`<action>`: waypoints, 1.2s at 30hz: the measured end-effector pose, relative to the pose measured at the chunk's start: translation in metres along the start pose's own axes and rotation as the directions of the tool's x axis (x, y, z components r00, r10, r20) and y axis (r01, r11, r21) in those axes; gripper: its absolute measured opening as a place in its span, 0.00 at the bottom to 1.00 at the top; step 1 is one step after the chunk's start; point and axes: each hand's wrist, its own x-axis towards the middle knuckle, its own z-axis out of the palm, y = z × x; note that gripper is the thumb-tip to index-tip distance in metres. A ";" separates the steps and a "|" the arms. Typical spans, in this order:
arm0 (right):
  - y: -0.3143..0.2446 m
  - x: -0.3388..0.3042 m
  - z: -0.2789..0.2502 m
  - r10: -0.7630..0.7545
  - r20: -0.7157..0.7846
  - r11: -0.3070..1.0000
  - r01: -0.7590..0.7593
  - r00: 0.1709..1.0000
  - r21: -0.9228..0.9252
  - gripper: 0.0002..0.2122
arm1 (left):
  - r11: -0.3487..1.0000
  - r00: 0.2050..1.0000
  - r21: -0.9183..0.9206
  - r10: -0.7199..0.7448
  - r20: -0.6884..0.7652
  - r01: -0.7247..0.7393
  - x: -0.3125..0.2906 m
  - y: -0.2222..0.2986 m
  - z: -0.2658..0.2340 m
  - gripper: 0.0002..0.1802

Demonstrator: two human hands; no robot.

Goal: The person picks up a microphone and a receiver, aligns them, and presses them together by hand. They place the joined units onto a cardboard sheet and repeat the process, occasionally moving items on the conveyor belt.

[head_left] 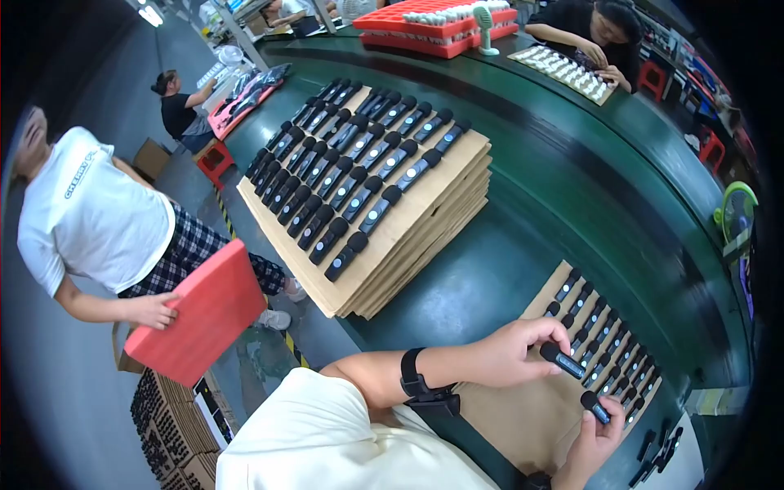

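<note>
Between the thumb and fingers of my left hand (527, 351) is a small black clip-on microphone (563, 360) with a round foam head. My right hand (600, 441), lower and further right, pinches a second, similar microphone (595, 407). The two microphones are apart, both held above a brown cardboard sheet (510, 416). Rows of like microphones (605, 327) lie on the sheet's far and right part, just beyond my hands. Bare cardboard shows nearest my left forearm, which wears a black strap.
Left of my hands, stacked cardboard sheets (425, 237) carry more microphones (339, 167) on the green table (457, 298). Loose black pieces (657, 457) lie at lower right. A person holding a red foam board (204, 314) stands at left. Another person works across the table beside red trays (433, 37).
</note>
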 end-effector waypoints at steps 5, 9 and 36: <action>-0.026 -0.005 0.021 0.081 -0.001 0.978 -0.080 0.997 -0.192 0.10 | 0.999 0.998 0.045 -0.032 0.050 0.030 -0.003 0.001 -0.011 0.14; -0.038 0.001 0.015 0.016 0.025 0.901 -0.004 1.000 -0.433 0.08 | 1.000 0.999 0.018 -0.007 0.038 0.006 -0.005 -0.011 -0.004 0.14; 0.010 0.002 0.014 -0.220 0.000 0.975 0.220 0.975 0.024 0.13 | 1.000 1.000 0.000 0.000 0.026 0.000 -0.008 -0.018 -0.008 0.16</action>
